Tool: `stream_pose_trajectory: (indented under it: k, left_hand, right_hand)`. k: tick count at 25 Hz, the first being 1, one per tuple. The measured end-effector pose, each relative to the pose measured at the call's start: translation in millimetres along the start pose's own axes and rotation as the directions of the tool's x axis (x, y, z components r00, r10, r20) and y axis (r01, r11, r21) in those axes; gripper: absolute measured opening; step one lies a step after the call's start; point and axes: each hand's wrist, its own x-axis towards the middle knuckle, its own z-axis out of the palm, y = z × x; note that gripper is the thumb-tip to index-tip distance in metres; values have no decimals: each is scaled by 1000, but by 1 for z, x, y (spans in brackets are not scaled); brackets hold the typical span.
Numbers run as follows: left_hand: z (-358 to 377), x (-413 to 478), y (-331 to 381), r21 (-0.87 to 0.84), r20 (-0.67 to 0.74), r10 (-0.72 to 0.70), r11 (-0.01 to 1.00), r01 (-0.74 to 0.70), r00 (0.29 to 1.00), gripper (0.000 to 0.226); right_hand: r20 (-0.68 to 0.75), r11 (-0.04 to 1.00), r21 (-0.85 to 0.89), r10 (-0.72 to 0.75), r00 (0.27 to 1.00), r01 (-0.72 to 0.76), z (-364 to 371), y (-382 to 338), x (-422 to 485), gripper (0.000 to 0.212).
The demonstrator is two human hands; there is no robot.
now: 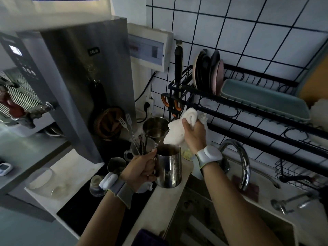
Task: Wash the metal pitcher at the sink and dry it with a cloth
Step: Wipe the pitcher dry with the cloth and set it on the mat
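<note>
1. Metal pitcher (170,169): upright, held in the air over the desk (165,201) edge, just left of the sink (209,210). Its inside is dark, so I cannot tell the contents.
2. Left hand (142,170): fingers curled round the pitcher's handle, thumb on top near the rim.
3. Right hand (194,134): raised above and behind the pitcher, fingers closed on a bunched white cloth (177,128).
4. Cloth: its upper end is balled in the fist and its lower corner hangs down to just above the pitcher's mouth. Whether it touches the rim I cannot tell.
5. Glass mug (133,150): on the desk behind the left hand, holding small forks (124,121) and long-handled stirrers, standing handles down.
6. Steel pot (155,126): behind the mug, open-topped, its interior dim.
7. Dish rack (248,110): black wire, on the tiled wall above the sink. It holds upright plates (207,71) and a teal tray (266,100), with scissors (170,102) and a knife (178,63) in the end holder.
8. Faucet (243,162): curved chrome, right of the right wrist, over the sink.
</note>
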Motion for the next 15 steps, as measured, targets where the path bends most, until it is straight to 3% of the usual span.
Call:
stream_pose_trajectory:
  k: [6,11,15]
  left_hand:
    - [-1,-9,-6,-17,39,10,1000,-9,999,57]
    - [10,-18,-16,-60,64,32,998,-29,997,57]
    - [38,-15,-18,-121,162,24,993,-4,986,55]
  right_hand:
    - [-11,994,59,-94,996,94,-24,-10,-22,33]
    - [-101,974,74,-207,973,215,-54,9,-60,25]
    - [-20,978,-20,-210,977,210,-63,26,-86,25]
